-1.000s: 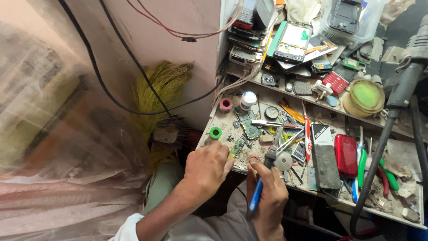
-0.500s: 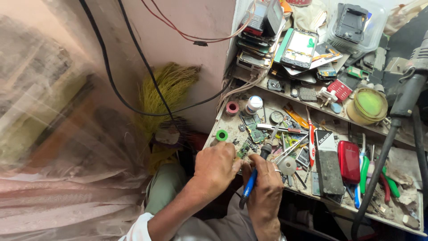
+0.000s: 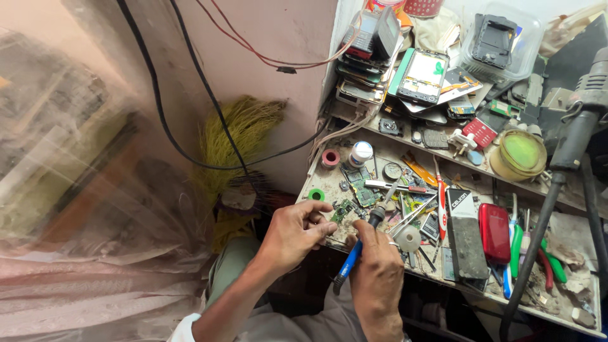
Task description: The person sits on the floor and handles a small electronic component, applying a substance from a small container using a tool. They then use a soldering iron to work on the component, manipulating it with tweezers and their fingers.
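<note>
My right hand (image 3: 378, 266) grips a soldering iron with a blue handle (image 3: 349, 258); its dark tip end (image 3: 379, 215) points up and away over the bench. My left hand (image 3: 296, 232) rests at the bench's near edge, fingers curled on a small green circuit board (image 3: 342, 209). The two hands sit side by side, almost touching. A larger green circuit board (image 3: 361, 183) lies just beyond the iron's tip.
The cluttered workbench (image 3: 573, 288) holds a red phone (image 3: 494, 232), a dark phone (image 3: 465, 235), tweezers, screwdrivers, tape rolls (image 3: 330, 158) and a white bottle cap (image 3: 361, 152). A shelf behind carries stacked phones (image 3: 423, 76). A hot-air gun (image 3: 579, 123) hangs at right. A broom (image 3: 237, 142) and cables stand left.
My right hand has tilted the soldering iron so its tip reaches further over the bench. My left hand has closed on the small board. The view has shifted slightly.
</note>
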